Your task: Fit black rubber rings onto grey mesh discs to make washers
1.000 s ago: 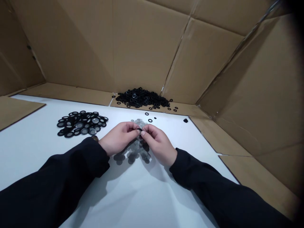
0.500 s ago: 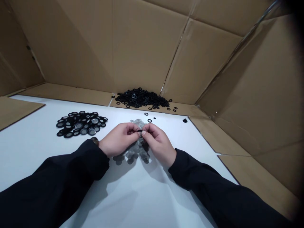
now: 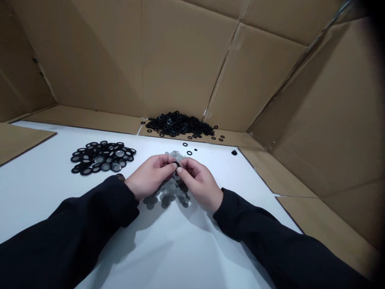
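Between the fingertips of both hands is a small black rubber ring [image 3: 176,163], pinched from either side. My left hand [image 3: 153,172] grips its left edge with thumb and fingers, and my right hand [image 3: 200,180] grips the right edge. Whether a disc sits inside the ring is hidden by the fingers. Under the hands, a loose heap of thin grey translucent discs [image 3: 169,194] spreads over the white table [image 3: 192,253]. To the left of my left hand lies a pile of black rings with grey discs in them [image 3: 102,158].
A large mound of black rings [image 3: 180,124] rests on the cardboard strip at the back. Two loose rings [image 3: 189,153] and a small black scrap [image 3: 234,153] lie on the table in front of it. Tall cardboard walls [image 3: 186,60] enclose the back and sides.
The ring between my fingertips has tilted, so more of its round face shows. My thumbs have shifted slightly; the piles look the same.
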`<state>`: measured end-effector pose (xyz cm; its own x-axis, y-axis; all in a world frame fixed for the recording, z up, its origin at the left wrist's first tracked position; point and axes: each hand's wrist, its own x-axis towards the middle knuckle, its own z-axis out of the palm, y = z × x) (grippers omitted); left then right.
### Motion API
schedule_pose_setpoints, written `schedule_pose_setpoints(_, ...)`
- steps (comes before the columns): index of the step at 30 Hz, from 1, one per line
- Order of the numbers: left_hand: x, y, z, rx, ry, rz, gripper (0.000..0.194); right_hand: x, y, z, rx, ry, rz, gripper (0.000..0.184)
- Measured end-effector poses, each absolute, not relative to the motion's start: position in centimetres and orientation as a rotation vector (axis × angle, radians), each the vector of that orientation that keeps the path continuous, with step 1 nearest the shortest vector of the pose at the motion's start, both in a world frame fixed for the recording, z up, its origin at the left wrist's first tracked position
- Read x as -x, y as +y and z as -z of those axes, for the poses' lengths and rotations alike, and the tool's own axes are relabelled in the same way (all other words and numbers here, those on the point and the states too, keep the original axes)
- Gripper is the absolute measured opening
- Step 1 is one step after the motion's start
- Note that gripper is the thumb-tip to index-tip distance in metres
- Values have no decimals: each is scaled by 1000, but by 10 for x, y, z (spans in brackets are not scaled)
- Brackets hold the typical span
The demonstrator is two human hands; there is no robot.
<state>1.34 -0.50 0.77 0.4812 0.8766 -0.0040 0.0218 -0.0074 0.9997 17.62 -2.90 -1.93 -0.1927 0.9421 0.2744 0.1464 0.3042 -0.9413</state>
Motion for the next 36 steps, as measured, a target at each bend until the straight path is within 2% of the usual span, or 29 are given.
schedule_pose_setpoints(10,-10,-6,-11,-1563,951,-852,21,-174,-28,19,1035,-1441,-1106,17)
schedule_pose_setpoints(36,-13,-7,-10,-1657,970,-824,19,-177,-27,20,1085,-1583,-968,17)
